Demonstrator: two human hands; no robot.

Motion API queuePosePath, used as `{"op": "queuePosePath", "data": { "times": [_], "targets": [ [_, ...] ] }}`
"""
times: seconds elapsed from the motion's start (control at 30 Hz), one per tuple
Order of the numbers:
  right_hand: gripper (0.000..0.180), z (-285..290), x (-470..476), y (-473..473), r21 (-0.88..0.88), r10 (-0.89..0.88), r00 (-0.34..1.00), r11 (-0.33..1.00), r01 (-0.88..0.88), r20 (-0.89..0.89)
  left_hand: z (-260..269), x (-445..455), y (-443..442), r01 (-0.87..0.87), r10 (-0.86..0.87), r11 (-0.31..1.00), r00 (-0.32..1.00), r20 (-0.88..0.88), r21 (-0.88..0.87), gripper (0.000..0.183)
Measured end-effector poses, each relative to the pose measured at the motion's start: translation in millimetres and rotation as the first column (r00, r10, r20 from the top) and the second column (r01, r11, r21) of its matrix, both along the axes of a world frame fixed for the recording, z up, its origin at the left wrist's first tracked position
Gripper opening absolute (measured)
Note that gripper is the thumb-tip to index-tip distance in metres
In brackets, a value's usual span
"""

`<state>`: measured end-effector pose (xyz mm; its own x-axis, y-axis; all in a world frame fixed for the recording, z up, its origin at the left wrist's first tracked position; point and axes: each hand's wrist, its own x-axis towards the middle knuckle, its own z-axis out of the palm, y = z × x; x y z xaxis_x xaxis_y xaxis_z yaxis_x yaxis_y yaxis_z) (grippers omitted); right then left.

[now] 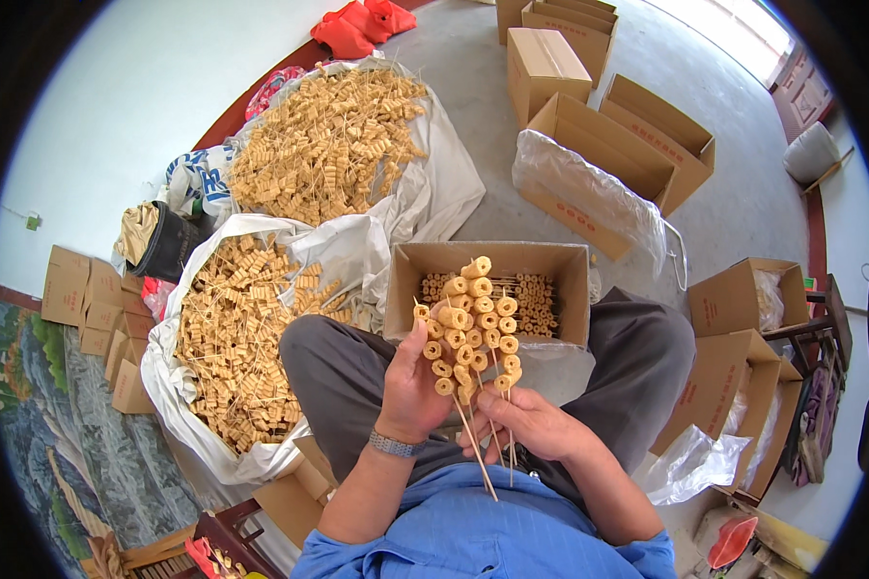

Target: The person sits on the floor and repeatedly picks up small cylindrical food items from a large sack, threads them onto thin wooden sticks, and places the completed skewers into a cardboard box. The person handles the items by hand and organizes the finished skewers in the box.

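My left hand [416, 387], with a metal-band watch [397, 443] on its wrist, cups the left side of a bunch of skewers threaded with ring-shaped yellow puffed snacks [471, 326]. Around the bare stick ends [478, 456] below the snacks, the fingers of my right hand [525, 420] are closed. The bunch is held over the near edge of an open cardboard carton [398, 279] between my knees. Inside it, more skewered snacks [539, 297] lie packed in rows, partly hidden by the bunch.
Left of me, white sheets hold two heaps of skewered snacks, a near heap [239, 347] and a far heap [326, 145]. Several open cartons [594, 145] stand ahead right, one with a plastic liner [586, 181]. More cartons [717, 398] line my right. A black bucket [170, 242] stands left.
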<state>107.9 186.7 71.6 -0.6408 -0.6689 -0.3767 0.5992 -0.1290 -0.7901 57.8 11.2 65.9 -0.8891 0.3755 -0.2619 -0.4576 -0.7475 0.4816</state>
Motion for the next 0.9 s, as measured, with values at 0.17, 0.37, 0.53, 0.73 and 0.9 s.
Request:
{"op": "queuePosePath", "data": {
  "times": [0.17,0.37,0.53,0.73,0.9],
  "targets": [
    [0.053,4.2,11.3,-8.8,0.049,-0.066,0.995,0.997,0.063,0.076,5.2,8.2,-8.3,0.060,-0.056,0.998,0.990,-0.130,0.032,0.064],
    [0.055,4.5,20.4,-12.5,0.034,-0.046,0.994,0.999,0.043,0.095,1.5,18.2,-17.0,0.068,-0.065,0.997,0.988,-0.138,0.019,0.067],
    [0.055,6.1,15.5,-10.9,0.001,0.077,0.988,0.997,-0.078,0.131,-11.7,26.0,-31.6,0.121,-0.116,0.990,0.991,-0.071,0.073,0.064],
    [0.053,12.3,14.9,-9.3,0.008,0.181,0.965,0.983,-0.186,0.190,-24.0,35.0,-39.8,0.065,-0.062,0.995,0.997,-0.042,0.078,0.076],
    [0.058,7.5,10.9,-12.4,0.014,0.292,0.930,0.953,-0.302,0.222,-16.7,33.3,-32.9,0.000,0.003,0.997,0.999,-0.043,0.073,0.080]
  ]
}}
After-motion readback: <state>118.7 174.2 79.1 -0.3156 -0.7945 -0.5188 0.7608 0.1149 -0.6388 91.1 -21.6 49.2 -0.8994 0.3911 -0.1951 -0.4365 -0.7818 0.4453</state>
